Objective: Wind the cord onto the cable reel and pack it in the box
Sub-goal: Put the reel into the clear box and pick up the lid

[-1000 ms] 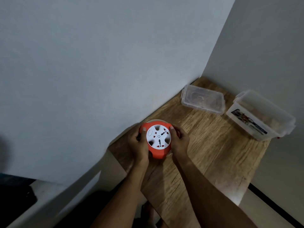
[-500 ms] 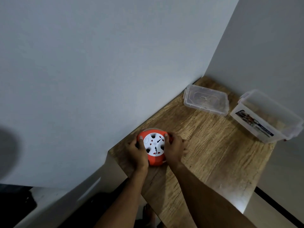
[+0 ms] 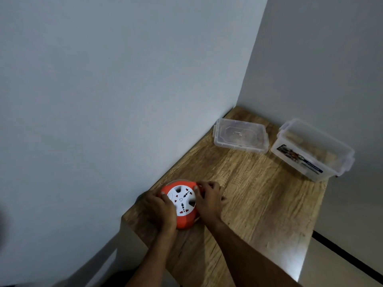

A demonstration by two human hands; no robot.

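Note:
An orange cable reel (image 3: 182,204) with a white socket face rests on the wooden table (image 3: 259,193) near its left corner, close to the wall. My left hand (image 3: 159,212) grips its left side and my right hand (image 3: 208,200) grips its right side. The fingers of the right hand curl over the upper right rim. I cannot make out any loose cord. A clear plastic box (image 3: 310,150) with a printed label stands open at the far right of the table. Its clear lid (image 3: 241,137) lies flat beside it, near the wall corner.
Two pale walls meet behind the table and close off its left and far sides. The table's near edge drops off at the lower left. A dark strip runs along the floor at the lower right.
The white socket face has turned between my hands. My right hand has shifted up over the reel's upper right rim. The view has tilted, so the hands sit lower in the picture.

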